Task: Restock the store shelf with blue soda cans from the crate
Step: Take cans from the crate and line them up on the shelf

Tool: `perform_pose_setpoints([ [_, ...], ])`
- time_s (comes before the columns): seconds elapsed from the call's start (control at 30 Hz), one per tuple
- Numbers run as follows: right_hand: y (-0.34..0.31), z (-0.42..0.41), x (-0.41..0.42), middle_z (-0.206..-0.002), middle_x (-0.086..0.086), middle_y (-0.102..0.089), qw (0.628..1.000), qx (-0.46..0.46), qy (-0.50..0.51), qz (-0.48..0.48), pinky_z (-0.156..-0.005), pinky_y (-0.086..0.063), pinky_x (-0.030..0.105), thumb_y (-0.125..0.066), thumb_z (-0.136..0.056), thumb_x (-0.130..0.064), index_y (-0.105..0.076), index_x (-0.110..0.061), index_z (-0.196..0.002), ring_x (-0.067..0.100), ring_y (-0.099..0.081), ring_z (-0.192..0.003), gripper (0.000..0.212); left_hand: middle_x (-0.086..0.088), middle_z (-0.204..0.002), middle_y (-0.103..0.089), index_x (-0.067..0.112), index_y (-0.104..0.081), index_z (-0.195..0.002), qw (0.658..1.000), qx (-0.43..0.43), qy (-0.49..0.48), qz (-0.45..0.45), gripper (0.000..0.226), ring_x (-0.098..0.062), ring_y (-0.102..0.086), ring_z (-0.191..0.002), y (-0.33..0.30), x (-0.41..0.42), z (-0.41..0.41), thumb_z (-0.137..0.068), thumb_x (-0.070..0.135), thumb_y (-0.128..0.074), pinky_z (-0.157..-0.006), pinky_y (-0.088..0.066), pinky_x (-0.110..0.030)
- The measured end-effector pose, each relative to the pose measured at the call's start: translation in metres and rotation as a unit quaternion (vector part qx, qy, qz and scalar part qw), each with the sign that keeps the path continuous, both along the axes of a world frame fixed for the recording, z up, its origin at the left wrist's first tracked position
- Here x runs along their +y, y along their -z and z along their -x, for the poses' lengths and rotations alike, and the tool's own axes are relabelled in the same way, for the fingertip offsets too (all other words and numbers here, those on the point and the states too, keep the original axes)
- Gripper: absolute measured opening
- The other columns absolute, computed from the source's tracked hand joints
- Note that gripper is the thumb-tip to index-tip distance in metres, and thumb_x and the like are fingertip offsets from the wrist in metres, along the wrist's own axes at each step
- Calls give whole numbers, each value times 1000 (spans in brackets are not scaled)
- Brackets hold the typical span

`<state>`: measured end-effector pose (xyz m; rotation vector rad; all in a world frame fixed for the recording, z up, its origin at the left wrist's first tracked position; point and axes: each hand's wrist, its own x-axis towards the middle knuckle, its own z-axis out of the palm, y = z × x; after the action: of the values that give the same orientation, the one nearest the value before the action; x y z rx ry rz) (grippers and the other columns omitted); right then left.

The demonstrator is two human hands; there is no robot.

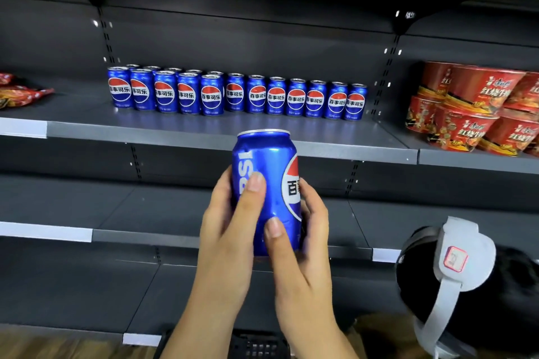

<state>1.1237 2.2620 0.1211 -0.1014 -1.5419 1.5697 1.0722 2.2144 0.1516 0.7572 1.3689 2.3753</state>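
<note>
Blue aluminium, the soda can [267, 192] stands upright in front of us, below the shelf [204, 137] edge. Our left hand [230, 230] wraps its left side, thumb pressed across the letters "PSI"; our right hand [303, 236] curls round the lower right, thumb on the front. A red, white and blue roundel with Chinese characters shows at its right. On the grey metal shelf behind stands a row of matching cans [236, 95], a second rank behind its left part. Red noodle bowls [472, 114] are stacked at right, red snack packets [20, 93] at left. A black crate [256, 344] peeks in below; another person's head with a grey strap [449, 271] sits lower right.
</note>
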Motion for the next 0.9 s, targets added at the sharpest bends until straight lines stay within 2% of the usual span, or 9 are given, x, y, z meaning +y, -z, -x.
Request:
perform_pose_setpoints([
  [0.1, -1, -1, -4, -134, -9, -49, 997, -30, 35, -66, -91, -49, 30, -60, -75, -65, -39, -44, -132, 13, -54, -120, 64, -4, -83, -72, 12, -64, -102, 1000, -14, 16, -12, 43, -12, -67, -69, -1, -3, 0, -64, 27, -79, -55, -52, -20],
  [0.2, -7, -2, -7, -132, -14, -45, 992, -22, 60, -111, -87, -48, 17, -58, -79, -61, -39, -50, -131, 8, -54, -118, 57, -5, -78, -71, 10, -65, -94, 1000, -18, 16, -18, 33, -13, -67, -66, -1, -7, 3, -68, 30, -68, -53, -51, -20],
  [0.27, -8, -2, -9, -132, -14, -45, 992, -18, 56, -114, -86, -47, 14, -60, -79, -58, -39, -48, -131, 7, -54, -118, 57, -9, -79, -69, 10, -67, -90, 1000, -15, 11, -22, 34, -18, -65, -67, 1, -9, 6, -65, 31, -73, -55, -52, -24],
  [0.33, -6, -2, -11, -135, -5, -46, 994, -20, 34, -102, -89, -49, 22, -66, -77, -53, -38, -43, -133, 14, -55, -120, 63, -18, -78, -62, 12, -68, -87, 1000, -13, 6, -25, 38, -28, -56, -69, 1, -11, 7, -61, 40, -73, -58, -51, -31],
  [0.4, -7, 0, -9, -132, -7, -50, 997, -34, 5, -74, -88, -51, 25, -73, -71, -45, -38, -36, -135, 14, -56, -119, 74, -20, -79, -60, 13, -69, -85, 1000, -10, -3, -24, 41, -32, -52, -69, 0, -12, 11, -59, 44, -70, -60, -51, -35],
  [0.53, -13, 4, -3, -111, -19, -66, 990, -57, -121, 37, -78, -50, 13, -67, -67, -28, -43, -23, -127, -1, -63, -102, 65, -6, -70, -70, 16, -72, -75, 999, 8, -3, -33, 33, -17, -64, -61, 0, -14, 29, -56, 42, -67, -54, -52, -26],
  [0.67, -17, 21, 6, -110, -4, -69, 978, -137, -156, 28, -78, -52, 21, -74, -60, -28, -52, -17, -124, 9, -66, -99, 69, -13, -73, -69, 7, -71, -82, 1000, -18, 6, -21, 48, -26, -64, -65, 8, -17, 59, -54, 45, -67, -65, -54, -43],
  [0.8, -26, 53, 14, -102, -2, -71, 976, -196, -95, -22, -80, -55, 29, -79, -56, -20, -57, -15, -115, 11, -68, -92, 63, -5, -68, -69, 12, -70, -73, 1000, 26, -5, -12, 38, -16, -64, -63, 9, -16, 92, -58, 47, -64, -58, -54, -27],
  [0.9, -37, 84, 23, -98, -4, -71, 976, -205, -29, -60, -81, -56, 31, -81, -56, -20, -58, -14, -111, 9, -68, -89, 60, 5, -64, -64, 15, -62, -71, 993, 91, -67, 20, 41, -9, -57, -63, 6, -8, 123, -64, 55, -58, -60, -49, -24],
])
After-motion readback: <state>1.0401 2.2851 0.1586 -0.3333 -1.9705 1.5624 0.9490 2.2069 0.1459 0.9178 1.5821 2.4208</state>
